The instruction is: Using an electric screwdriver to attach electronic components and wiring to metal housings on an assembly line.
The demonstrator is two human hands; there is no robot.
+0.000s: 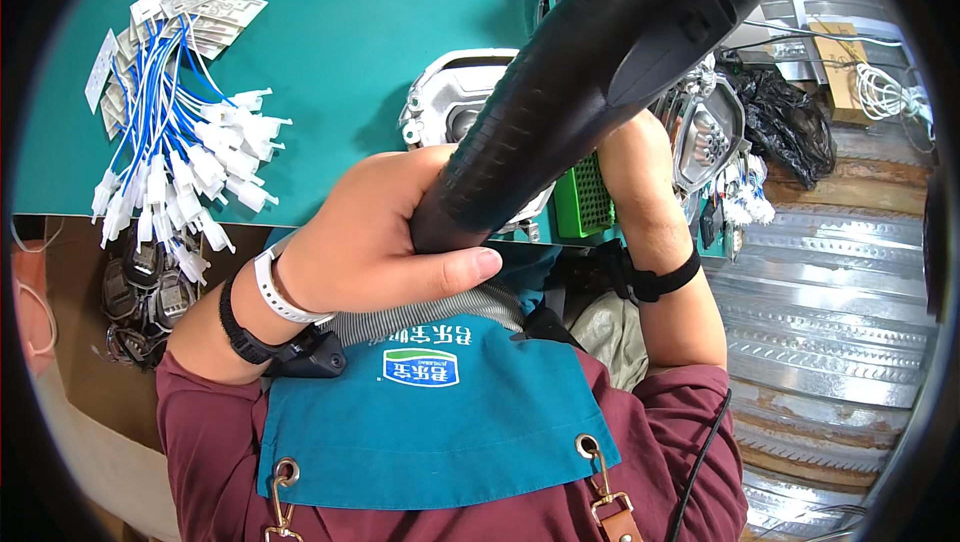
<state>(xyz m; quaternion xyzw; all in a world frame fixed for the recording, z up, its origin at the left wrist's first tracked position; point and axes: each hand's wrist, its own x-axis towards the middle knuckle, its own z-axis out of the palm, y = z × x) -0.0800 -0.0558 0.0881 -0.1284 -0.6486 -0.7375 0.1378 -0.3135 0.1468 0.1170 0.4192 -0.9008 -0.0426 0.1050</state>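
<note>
A large black handheld power tool with a ribbed grip fills the upper middle, close to me, so its exact kind does not show. My left hand is closed round the lower end of that grip, thumb laid across the front. My right hand sits behind the tool's right side; its fingers are hidden by the body. Partly covered beneath is a silvery metal lamp housing on the table. Between the hands stands a green perforated box, next to my right wrist.
The green table carries a bundle of white connectors with blue and white wires at left. More metal housings and a black plastic bag lie at right. Ridged metal strips cover the right side; dark parts hang below the left edge.
</note>
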